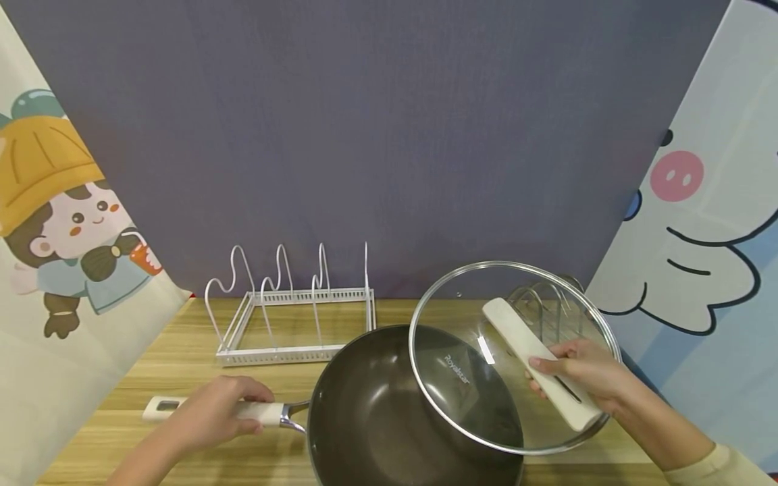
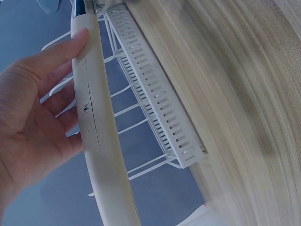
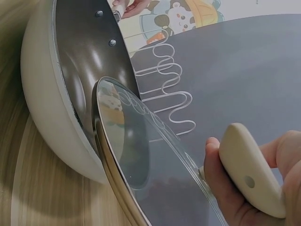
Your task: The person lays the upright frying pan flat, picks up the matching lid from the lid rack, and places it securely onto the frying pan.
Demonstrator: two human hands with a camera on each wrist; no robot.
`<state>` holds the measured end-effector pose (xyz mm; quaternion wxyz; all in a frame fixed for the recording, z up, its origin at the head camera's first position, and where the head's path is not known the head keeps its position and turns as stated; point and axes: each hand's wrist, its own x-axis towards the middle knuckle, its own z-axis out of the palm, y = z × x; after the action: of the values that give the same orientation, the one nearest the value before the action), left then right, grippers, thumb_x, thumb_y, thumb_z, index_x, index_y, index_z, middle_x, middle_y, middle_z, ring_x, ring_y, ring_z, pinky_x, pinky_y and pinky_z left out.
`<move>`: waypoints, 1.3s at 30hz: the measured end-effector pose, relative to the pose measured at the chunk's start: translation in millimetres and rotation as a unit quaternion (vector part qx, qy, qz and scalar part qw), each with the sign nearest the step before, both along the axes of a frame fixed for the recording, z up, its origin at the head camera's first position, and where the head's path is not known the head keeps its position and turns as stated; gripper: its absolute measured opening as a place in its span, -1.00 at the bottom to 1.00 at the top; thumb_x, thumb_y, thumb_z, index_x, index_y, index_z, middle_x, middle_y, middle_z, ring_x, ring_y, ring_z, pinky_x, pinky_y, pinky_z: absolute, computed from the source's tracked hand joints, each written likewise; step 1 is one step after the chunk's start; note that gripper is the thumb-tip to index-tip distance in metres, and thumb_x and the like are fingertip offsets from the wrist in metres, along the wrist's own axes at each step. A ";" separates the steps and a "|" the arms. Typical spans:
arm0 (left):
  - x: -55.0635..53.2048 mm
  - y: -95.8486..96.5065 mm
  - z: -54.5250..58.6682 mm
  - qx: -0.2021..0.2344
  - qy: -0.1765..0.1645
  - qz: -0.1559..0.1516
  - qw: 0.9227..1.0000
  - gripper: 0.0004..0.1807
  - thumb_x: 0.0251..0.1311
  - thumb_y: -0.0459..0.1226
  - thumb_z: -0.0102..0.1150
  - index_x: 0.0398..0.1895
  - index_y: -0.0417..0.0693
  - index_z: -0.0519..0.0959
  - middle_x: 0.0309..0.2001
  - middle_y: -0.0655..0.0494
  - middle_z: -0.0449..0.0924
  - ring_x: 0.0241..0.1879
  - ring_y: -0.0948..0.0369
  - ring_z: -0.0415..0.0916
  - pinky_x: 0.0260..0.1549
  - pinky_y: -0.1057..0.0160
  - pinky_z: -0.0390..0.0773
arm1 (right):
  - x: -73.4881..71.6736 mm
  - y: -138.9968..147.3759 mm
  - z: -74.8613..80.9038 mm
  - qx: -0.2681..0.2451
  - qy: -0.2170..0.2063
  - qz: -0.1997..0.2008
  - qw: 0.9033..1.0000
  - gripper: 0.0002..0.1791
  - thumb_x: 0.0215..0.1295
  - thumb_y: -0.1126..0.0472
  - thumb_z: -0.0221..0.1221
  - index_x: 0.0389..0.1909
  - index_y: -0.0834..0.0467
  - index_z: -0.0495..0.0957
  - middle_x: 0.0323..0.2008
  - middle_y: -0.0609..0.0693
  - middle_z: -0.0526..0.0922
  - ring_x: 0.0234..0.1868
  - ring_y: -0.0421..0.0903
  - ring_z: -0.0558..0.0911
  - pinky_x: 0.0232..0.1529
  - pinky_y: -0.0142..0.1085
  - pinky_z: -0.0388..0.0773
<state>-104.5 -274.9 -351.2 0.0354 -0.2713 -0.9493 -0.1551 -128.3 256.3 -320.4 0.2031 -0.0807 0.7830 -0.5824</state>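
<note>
A dark-lined wok [image 1: 377,412] with a pale outer wall [image 3: 40,94] sits on the wooden table at the bottom centre of the head view. My left hand [image 1: 209,412] grips its cream handle [image 2: 101,136], thumb and fingers on either side. To the right, my right hand [image 1: 586,371] holds a glass lid [image 1: 450,405] by its long cream handle [image 1: 510,327]. The lid is tilted and overlaps the wok's right side in the head view. In the right wrist view its metal rim [image 3: 109,162] crosses in front of the wok's edge.
A white wire rack [image 1: 279,356] with several upright dividers stands behind the wok on the left. Curved metal wires [image 1: 559,307] show through the lid at the back right. A grey panel [image 1: 389,135] rises behind the wooden table [image 1: 121,378], with printed cloths on both sides.
</note>
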 end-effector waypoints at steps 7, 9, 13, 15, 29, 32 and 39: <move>0.3 0.1 -0.1 0.001 0.003 0.001 1.000 -0.68 -0.22 -0.17 0.52 -0.30 0.13 0.68 -0.31 0.32 0.71 -0.34 0.50 0.52 -0.42 0.38 0.52 | -0.1 -3.4 -0.3 0.001 0.000 0.002 1.000 -0.64 0.36 0.18 0.10 -0.10 0.47 0.54 -0.45 -0.06 0.74 -0.48 -0.19 0.69 -0.41 -0.33 0.63; 0.3 -0.2 -0.5 0.003 0.007 -0.002 1.000 -0.68 -0.23 -0.18 0.52 -0.30 0.13 0.68 -0.31 0.32 0.71 -0.35 0.50 0.51 -0.42 0.37 0.51 | 0.1 -4.2 -0.6 0.001 0.001 0.004 1.000 -0.66 0.36 0.19 0.10 -0.14 0.45 0.56 -0.45 -0.06 0.74 -0.48 -0.18 0.69 -0.41 -0.33 0.63; -0.1 -0.7 -0.7 0.006 0.010 -0.008 1.000 -0.69 -0.22 -0.19 0.52 -0.31 0.12 0.68 -0.32 0.32 0.70 -0.35 0.51 0.50 -0.43 0.37 0.51 | 0.8 -6.2 -1.4 -0.008 -0.004 0.010 1.000 -0.67 0.35 0.20 0.11 -0.16 0.45 0.57 -0.44 -0.03 0.75 -0.46 -0.16 0.70 -0.39 -0.31 0.64; -0.1 -0.8 -0.3 0.006 0.007 -0.006 1.000 -0.68 -0.22 -0.18 0.52 -0.30 0.12 0.68 -0.32 0.31 0.71 -0.35 0.50 0.51 -0.42 0.37 0.51 | 1.1 -7.1 -2.0 -0.015 -0.007 0.013 1.000 -0.67 0.35 0.20 0.10 -0.16 0.45 0.57 -0.43 -0.02 0.75 -0.45 -0.16 0.71 -0.38 -0.30 0.65; 0.5 2.1 1.2 0.003 0.007 0.005 1.000 -0.68 -0.24 -0.18 0.51 -0.30 0.13 0.69 -0.31 0.29 0.72 -0.35 0.48 0.53 -0.40 0.36 0.53 | 2.1 -14.5 -4.9 -0.023 -0.013 0.028 0.999 -0.61 0.36 0.20 0.09 -0.09 0.53 0.50 -0.45 -0.05 0.73 -0.47 -0.17 0.70 -0.38 -0.32 0.65; 1.0 2.2 1.2 0.003 0.004 0.009 1.000 -0.67 -0.24 -0.17 0.52 -0.29 0.13 0.69 -0.30 0.29 0.72 -0.35 0.47 0.53 -0.40 0.37 0.52 | 2.4 -16.0 -5.5 -0.025 -0.013 0.029 0.999 -0.62 0.36 0.20 0.09 -0.09 0.51 0.51 -0.46 -0.05 0.73 -0.47 -0.16 0.71 -0.39 -0.33 0.65; 2.5 2.5 1.2 0.000 0.003 0.015 1.000 -0.67 -0.24 -0.16 0.51 -0.29 0.14 0.68 -0.30 0.29 0.72 -0.36 0.46 0.54 -0.40 0.37 0.53 | 2.7 -18.5 -5.1 -0.027 -0.020 0.023 0.999 -0.59 0.35 0.20 0.11 -0.07 0.54 0.49 -0.44 -0.03 0.73 -0.47 -0.17 0.70 -0.38 -0.32 0.65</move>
<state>-102.0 -272.4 -350.1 0.0408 -0.2571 -0.9531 -0.1540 -125.6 237.8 -325.5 0.2300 -0.0921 0.7605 -0.6002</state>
